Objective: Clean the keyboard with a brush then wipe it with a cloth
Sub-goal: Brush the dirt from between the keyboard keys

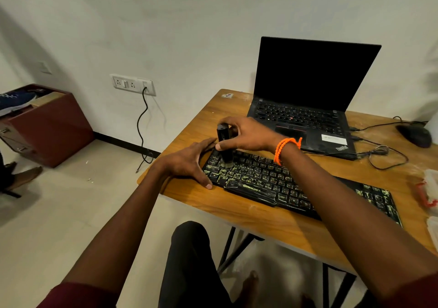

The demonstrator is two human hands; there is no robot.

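A black, flat, rectangular plastic keyboard (pixel 284 184) with yellow-green key markings lies slanted on a brown wooden table (pixel 237 208), its left end near the table's left edge. The person's right hand (pixel 246 134), with an orange braided thread band (pixel 285 148) on the wrist, grips a short black upright brush (pixel 224 141) by its body, thumb and fingers curled round it. The brush's pale bristles touch the keys at the keyboard's far left end. The left hand (pixel 189 163) rests flat with its fingers spread and straight, framing the keyboard's left end, the thumb against the near corner and the other fingers along the far corner.

Behind the keyboard stands an open black laptop (pixel 308 94) with a dark screen. A black computer mouse (pixel 414 134) sits at the table's far right, its thin cable looping beside the laptop. On the white wall, a white socket panel (pixel 132 84) has a black cord hanging from it to the floor. A dark red wooden cabinet (pixel 52 127) stands to the left against the wall.
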